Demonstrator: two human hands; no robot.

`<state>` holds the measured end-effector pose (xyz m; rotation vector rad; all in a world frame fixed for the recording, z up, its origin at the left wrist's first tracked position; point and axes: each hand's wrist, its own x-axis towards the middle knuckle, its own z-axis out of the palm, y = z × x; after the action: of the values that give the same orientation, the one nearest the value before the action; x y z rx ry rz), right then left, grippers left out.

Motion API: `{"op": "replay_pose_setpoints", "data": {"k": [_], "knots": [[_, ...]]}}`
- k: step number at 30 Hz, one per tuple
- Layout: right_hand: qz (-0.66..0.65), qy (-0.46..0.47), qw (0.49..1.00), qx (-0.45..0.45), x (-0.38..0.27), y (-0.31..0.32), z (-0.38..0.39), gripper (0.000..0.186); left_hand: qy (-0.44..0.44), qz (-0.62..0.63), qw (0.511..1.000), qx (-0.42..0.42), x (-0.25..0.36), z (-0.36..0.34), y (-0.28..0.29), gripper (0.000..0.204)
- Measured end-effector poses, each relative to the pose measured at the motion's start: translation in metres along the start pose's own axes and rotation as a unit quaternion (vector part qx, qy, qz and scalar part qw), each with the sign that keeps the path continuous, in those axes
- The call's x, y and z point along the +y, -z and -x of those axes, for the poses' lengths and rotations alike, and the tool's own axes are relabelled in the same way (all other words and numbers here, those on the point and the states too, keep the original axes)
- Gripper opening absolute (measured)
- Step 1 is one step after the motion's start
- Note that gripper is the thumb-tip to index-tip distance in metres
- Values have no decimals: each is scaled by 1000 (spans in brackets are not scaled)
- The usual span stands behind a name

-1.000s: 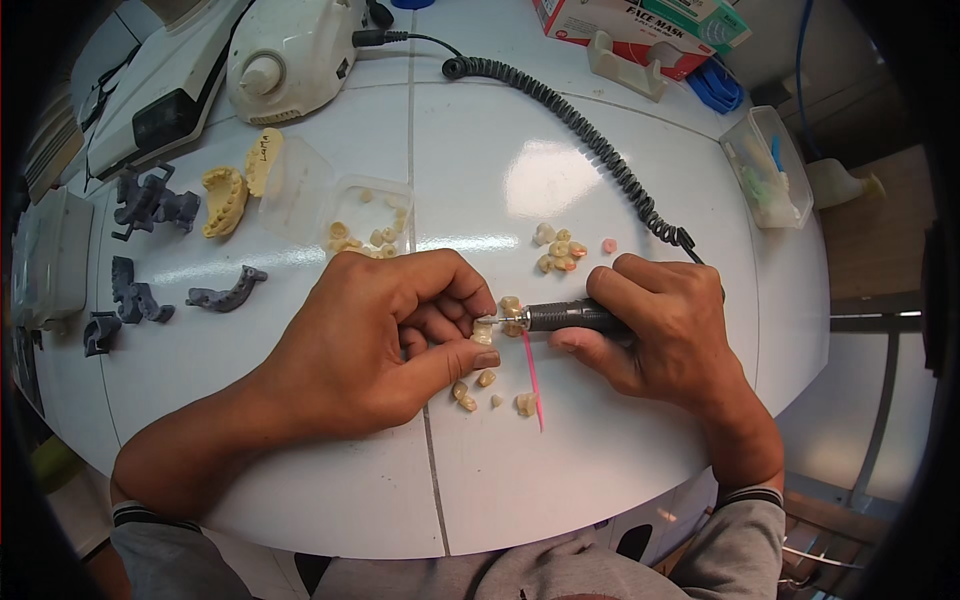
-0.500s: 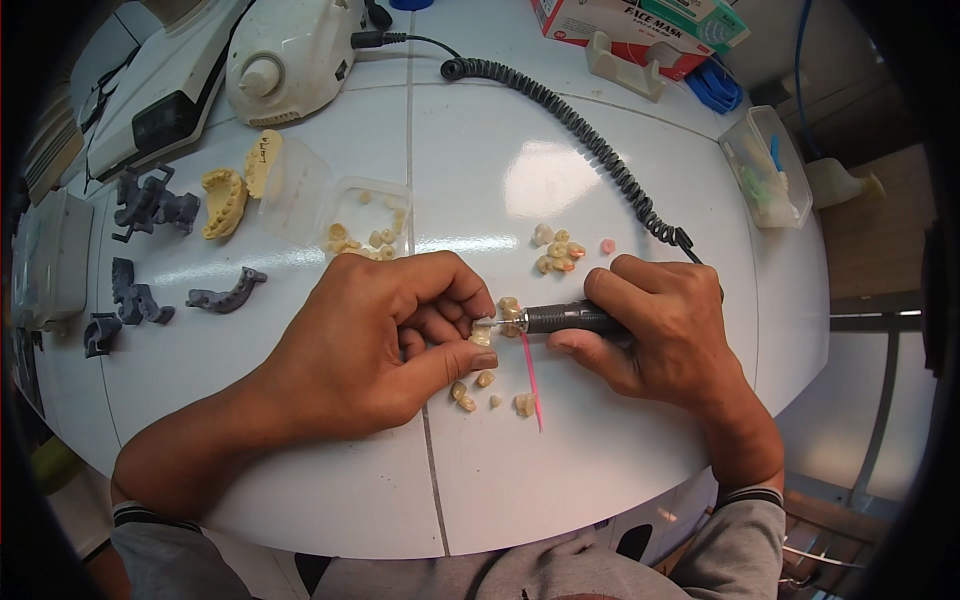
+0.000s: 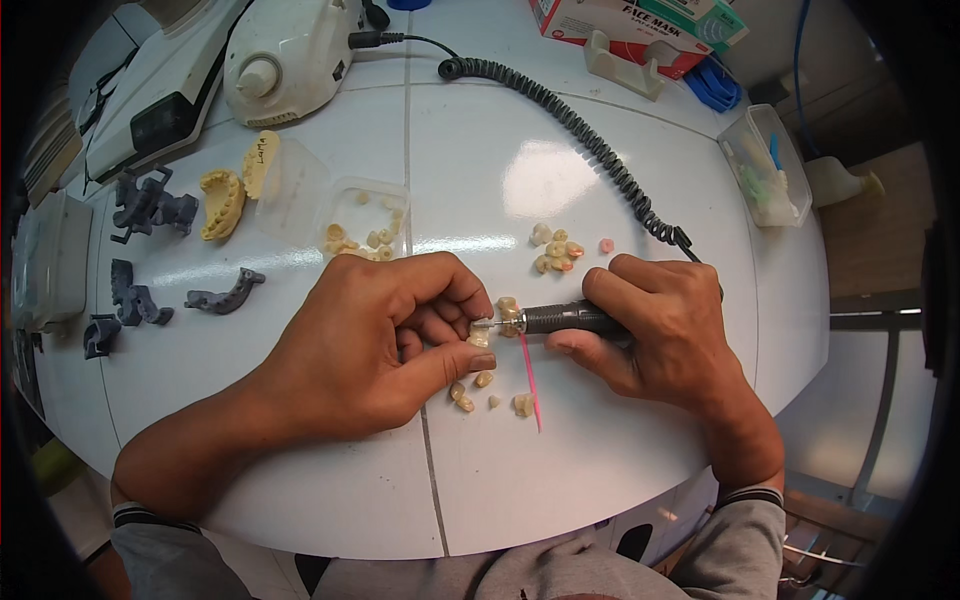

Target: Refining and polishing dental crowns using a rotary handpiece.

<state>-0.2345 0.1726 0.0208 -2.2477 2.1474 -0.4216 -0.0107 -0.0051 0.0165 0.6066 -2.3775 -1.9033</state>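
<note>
Two hands are gripping: left hand [image 3: 385,350] is pinching a crown [image 3: 479,341] between thumb and fingertips, right hand [image 3: 660,330] is clasping a handpiece [image 3: 565,319]. Bit [image 3: 489,323] is pointing left at the crown; can't confirm contact. Crown is being held above mid-bench [image 3: 560,480], likely light, stiff, brittle, maybe slick; best taken by its outer sides, clear of the bit. Handpiece is likely weighing more, ribbed barrel giving grip. Loose crowns [image 3: 524,405] and a pink stick [image 3: 531,384] are lying toward the bench's front edge. Crown pile [image 3: 557,250] is sitting toward the back edge. Coiled cord [image 3: 575,121] is running from white unit [image 3: 290,70], back-left corner, toward right hand; clear tub [image 3: 738,155] is standing by the right edge.
</note>
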Motion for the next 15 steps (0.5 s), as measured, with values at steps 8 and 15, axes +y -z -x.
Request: {"op": "replay_pose_setpoints", "data": {"k": [8, 15], "knots": [[-4, 10, 1000, 12, 2, -3, 1, 48, -16, 0, 1000, -1, -1, 2, -1, 23], [5, 11, 1000, 6, 2, -2, 0, 48, -4, -6, 1000, -3, 2, 2, 1, 24]]}}
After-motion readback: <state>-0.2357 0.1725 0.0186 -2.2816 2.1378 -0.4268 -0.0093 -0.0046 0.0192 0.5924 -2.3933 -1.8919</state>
